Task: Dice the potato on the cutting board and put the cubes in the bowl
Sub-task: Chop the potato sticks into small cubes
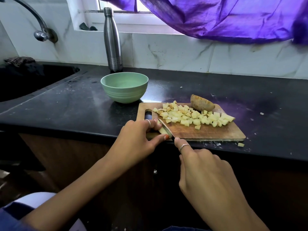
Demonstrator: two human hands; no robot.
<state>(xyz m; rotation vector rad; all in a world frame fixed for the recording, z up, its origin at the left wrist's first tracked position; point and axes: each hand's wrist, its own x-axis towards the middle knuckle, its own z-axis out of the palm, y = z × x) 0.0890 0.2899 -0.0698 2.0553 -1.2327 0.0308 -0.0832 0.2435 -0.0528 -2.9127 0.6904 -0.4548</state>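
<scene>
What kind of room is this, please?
Most likely a home kitchen: a dark counter with a sink and tap, and a wooden cutting board with diced potato beside a green bowl.

My right hand [200, 167] covers the knife's handle, so only the thin steel blade [165, 129] shows. My left hand [141, 135] hides most of the pale potato strip [164, 130] I pinch. The curved metal tap [33, 19] runs off the top left edge. The dark sink [25, 80] is cut off at the left. The purple curtain [233, 19] leaves the frame at the right.
</scene>
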